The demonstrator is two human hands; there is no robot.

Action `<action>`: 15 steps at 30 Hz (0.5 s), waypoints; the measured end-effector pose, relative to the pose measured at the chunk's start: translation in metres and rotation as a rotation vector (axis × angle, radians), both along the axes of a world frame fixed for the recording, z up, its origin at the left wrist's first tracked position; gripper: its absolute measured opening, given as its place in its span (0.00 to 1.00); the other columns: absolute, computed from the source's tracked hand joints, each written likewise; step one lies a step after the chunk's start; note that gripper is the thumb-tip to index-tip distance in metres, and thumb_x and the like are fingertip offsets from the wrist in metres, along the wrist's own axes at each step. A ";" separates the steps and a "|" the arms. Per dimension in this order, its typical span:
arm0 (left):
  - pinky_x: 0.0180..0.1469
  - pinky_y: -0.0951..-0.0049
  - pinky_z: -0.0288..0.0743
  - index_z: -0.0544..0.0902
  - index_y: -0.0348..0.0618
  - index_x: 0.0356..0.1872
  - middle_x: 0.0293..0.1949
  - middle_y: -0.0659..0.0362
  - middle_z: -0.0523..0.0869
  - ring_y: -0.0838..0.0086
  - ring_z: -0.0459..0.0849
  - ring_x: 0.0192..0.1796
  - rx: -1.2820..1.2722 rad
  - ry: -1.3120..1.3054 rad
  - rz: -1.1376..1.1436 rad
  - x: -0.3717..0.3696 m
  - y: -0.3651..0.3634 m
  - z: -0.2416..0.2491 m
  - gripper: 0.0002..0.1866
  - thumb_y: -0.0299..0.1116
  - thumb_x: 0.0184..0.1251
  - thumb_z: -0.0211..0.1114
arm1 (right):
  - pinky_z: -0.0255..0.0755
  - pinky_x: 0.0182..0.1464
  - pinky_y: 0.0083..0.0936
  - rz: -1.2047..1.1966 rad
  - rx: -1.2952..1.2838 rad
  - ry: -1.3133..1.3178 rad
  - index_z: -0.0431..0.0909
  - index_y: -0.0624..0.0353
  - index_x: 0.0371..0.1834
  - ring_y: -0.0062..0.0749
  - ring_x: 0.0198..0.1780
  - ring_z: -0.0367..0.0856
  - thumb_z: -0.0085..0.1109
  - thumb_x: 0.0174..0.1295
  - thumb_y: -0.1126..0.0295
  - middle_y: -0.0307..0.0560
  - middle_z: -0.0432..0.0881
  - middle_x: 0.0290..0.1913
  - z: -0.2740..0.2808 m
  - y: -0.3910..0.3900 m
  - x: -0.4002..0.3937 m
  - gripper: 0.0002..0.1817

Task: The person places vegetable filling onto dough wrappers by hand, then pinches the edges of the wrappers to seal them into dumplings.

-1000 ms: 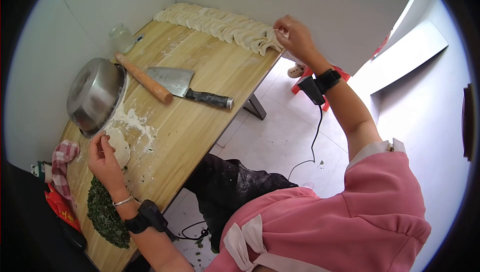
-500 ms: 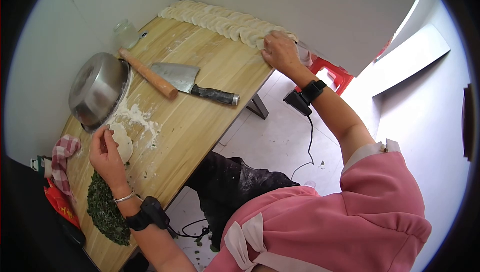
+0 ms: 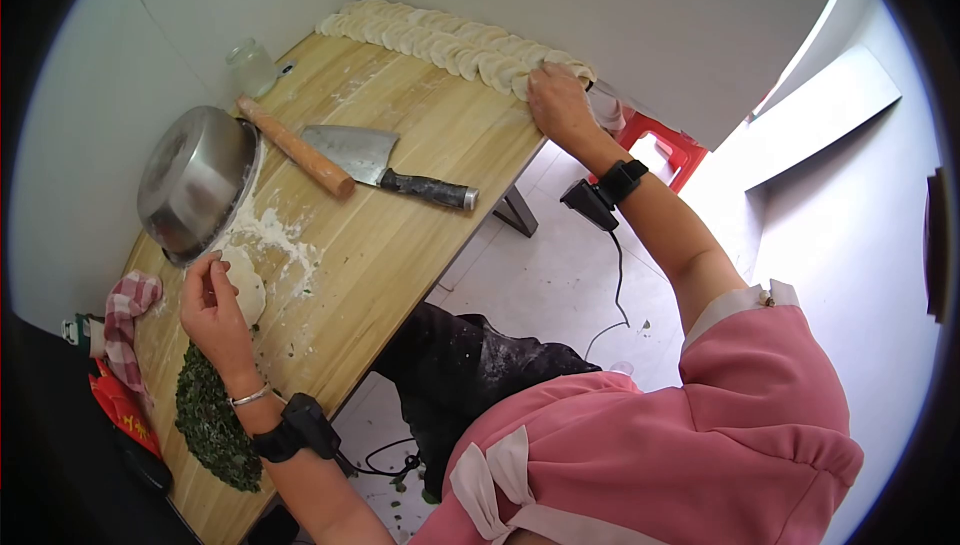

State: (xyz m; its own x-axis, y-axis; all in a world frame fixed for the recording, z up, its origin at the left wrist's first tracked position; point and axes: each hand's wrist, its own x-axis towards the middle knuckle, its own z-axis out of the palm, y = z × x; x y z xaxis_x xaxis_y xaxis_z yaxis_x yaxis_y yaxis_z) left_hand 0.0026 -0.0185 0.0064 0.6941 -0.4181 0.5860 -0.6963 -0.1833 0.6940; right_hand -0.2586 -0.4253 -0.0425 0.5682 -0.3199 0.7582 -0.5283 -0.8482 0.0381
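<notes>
My right hand [image 3: 560, 103] rests at the near end of the rows of overlapping pale dumplings [image 3: 440, 45] along the table's far edge. Its fingers are bent over the last ones, and what they grip, if anything, is hidden. On the left, my left hand [image 3: 213, 305] hovers by a round flat dough wrapper [image 3: 246, 287], its thumb and fingertips brought close together. Whether something small is between them cannot be made out. Below that hand lies a heap of chopped green leaves [image 3: 212, 425], partly behind my wrist.
An upturned metal bowl [image 3: 192, 185], a rolling pin [image 3: 298, 148] and a cleaver [image 3: 350, 153] lie mid-table [image 3: 400, 245] near scattered flour [image 3: 275, 235]. A glass jar [image 3: 252, 67] stands behind. A checked cloth [image 3: 130, 325] lies left; a red stool [image 3: 680, 155] stands beyond the table.
My right hand has shifted very slightly, and its wrist strap has moved a little left. My left hand has barely moved.
</notes>
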 end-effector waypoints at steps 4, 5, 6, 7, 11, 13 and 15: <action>0.34 0.81 0.72 0.81 0.36 0.42 0.34 0.61 0.83 0.83 0.78 0.33 -0.003 0.010 0.005 0.001 0.000 -0.001 0.08 0.28 0.69 0.56 | 0.70 0.41 0.39 0.043 0.051 0.001 0.73 0.62 0.23 0.48 0.37 0.75 0.56 0.50 0.72 0.53 0.75 0.28 0.000 0.001 -0.002 0.05; 0.34 0.81 0.72 0.81 0.36 0.42 0.34 0.61 0.83 0.83 0.78 0.33 -0.003 0.009 0.004 0.000 0.000 0.000 0.08 0.28 0.69 0.56 | 0.70 0.41 0.39 0.057 0.102 0.019 0.73 0.62 0.24 0.47 0.38 0.75 0.56 0.51 0.72 0.53 0.75 0.28 0.000 0.002 -0.003 0.05; 0.34 0.81 0.72 0.81 0.36 0.42 0.34 0.61 0.83 0.83 0.78 0.33 0.022 0.004 0.014 -0.002 0.000 0.001 0.08 0.28 0.69 0.56 | 0.70 0.41 0.39 0.057 0.100 0.018 0.73 0.62 0.24 0.47 0.38 0.75 0.56 0.51 0.72 0.53 0.75 0.28 0.003 0.005 -0.005 0.05; 0.34 0.81 0.72 0.81 0.35 0.42 0.34 0.61 0.83 0.83 0.78 0.33 0.046 -0.002 0.024 -0.002 0.000 0.003 0.08 0.28 0.69 0.56 | 0.70 0.41 0.39 0.087 0.147 0.004 0.73 0.61 0.26 0.46 0.37 0.76 0.56 0.52 0.71 0.52 0.75 0.27 0.006 0.009 -0.008 0.05; 0.34 0.81 0.72 0.81 0.35 0.42 0.33 0.61 0.83 0.83 0.78 0.33 0.031 -0.003 0.016 -0.001 -0.001 0.000 0.08 0.28 0.69 0.56 | 0.70 0.40 0.38 0.104 0.527 -0.089 0.74 0.60 0.34 0.45 0.35 0.78 0.57 0.55 0.70 0.50 0.78 0.27 0.014 0.016 -0.017 0.07; 0.34 0.81 0.71 0.81 0.35 0.42 0.33 0.61 0.83 0.82 0.78 0.33 0.031 0.001 -0.002 -0.002 -0.001 0.000 0.08 0.27 0.69 0.56 | 0.71 0.40 0.37 0.099 0.512 -0.142 0.74 0.60 0.38 0.45 0.35 0.79 0.57 0.55 0.70 0.51 0.79 0.28 0.015 0.014 -0.022 0.09; 0.34 0.80 0.72 0.81 0.36 0.42 0.33 0.61 0.83 0.82 0.78 0.33 0.047 -0.001 0.008 -0.001 -0.001 -0.001 0.08 0.27 0.69 0.57 | 0.72 0.42 0.35 0.022 0.516 -0.199 0.75 0.59 0.43 0.43 0.38 0.81 0.59 0.54 0.68 0.51 0.81 0.30 0.022 0.011 -0.028 0.14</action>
State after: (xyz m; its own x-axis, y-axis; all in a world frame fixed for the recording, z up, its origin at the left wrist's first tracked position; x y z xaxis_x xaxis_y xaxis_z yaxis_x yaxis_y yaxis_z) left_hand 0.0020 -0.0193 0.0054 0.6968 -0.4401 0.5664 -0.6954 -0.2211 0.6837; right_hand -0.2862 -0.4145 -0.0204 0.4404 -0.6679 0.5999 -0.4649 -0.7413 -0.4841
